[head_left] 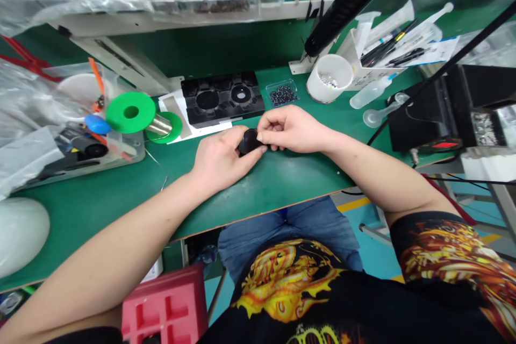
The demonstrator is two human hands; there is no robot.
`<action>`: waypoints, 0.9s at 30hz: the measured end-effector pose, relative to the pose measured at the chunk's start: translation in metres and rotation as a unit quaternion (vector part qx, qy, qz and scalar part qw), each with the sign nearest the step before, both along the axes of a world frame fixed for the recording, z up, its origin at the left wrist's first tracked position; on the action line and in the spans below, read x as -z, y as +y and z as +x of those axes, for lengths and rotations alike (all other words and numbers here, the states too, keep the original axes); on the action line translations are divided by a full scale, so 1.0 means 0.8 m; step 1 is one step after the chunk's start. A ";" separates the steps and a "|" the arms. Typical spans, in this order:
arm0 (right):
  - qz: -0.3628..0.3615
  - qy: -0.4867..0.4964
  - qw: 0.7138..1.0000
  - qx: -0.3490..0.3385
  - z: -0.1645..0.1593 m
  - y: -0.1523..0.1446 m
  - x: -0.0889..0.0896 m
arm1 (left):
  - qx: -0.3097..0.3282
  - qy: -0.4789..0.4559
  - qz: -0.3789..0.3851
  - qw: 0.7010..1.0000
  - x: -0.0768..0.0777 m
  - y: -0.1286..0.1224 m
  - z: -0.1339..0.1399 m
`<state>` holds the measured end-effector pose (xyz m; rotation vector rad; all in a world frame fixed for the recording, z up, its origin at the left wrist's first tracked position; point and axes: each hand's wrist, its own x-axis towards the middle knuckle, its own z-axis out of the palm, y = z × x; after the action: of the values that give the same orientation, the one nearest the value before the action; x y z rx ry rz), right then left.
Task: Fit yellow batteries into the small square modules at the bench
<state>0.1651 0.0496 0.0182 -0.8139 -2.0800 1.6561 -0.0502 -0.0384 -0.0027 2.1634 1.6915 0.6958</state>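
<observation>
Over the green bench top, my left hand is closed around a small round black part, with the thumb along its near side. My right hand meets it from the right, fingers curled and thumb and forefinger pinched at the part's edge. Whether that pinch holds a separate small piece is hidden. Just beyond the hands lies a black tray with two round recesses, one holding a round piece with a pale centre. Beside it is a clear dish of tiny dark pieces.
A green solder wire spool stands left of the tray. Behind on the right are a white cup, a plastic squeeze bottle and a holder with tools. A black tube slants down from above. A red compartment tray sits below the bench.
</observation>
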 end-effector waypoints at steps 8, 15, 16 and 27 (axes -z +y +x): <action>0.008 0.015 1.000 -0.003 0.000 0.001 0.003 | 0.005 0.007 -0.001 1.000 0.000 0.000 -0.001; 0.008 0.019 1.000 -0.009 0.000 0.002 0.003 | 0.005 0.015 -0.005 1.000 -0.001 -0.002 0.000; 0.010 0.021 1.000 -0.011 0.000 0.002 0.003 | 0.004 0.017 -0.007 1.000 -0.001 -0.002 0.000; 0.019 0.023 0.999 -0.012 0.000 0.002 0.004 | 0.004 0.019 -0.007 1.000 -0.001 -0.001 -0.001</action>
<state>0.1651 0.0511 0.0152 -0.7329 -2.0915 1.6268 -0.0508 -0.0389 -0.0020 2.1852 1.7015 0.6428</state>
